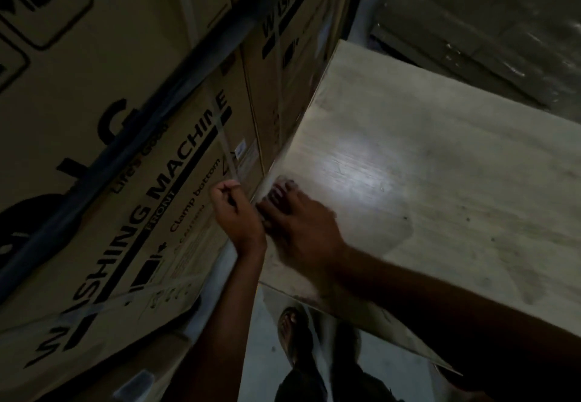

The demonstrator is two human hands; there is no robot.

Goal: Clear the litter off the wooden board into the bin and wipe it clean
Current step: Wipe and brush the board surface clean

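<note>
Stacked brown cardboard washing-machine cartons (125, 150) stand to the left. The pale flat wooden board (424, 166) lies with one edge against them. That edge runs away from the person, but the long axis cannot be told because the frame cuts it off. The right hand (298, 222) rests flat on that edge, fingers extended and blurred. The left hand (237, 213), just beside it, is curled; its contents cannot be told.

The right hand (295, 222) is lying on the wooden board (424, 166) at its left edge, fingers stretched out and blurred. The left hand (234, 210) is curling its fingers just beside that edge, against the washing machine cartons (110, 150); whether it is pinching anything is unclear.
</note>
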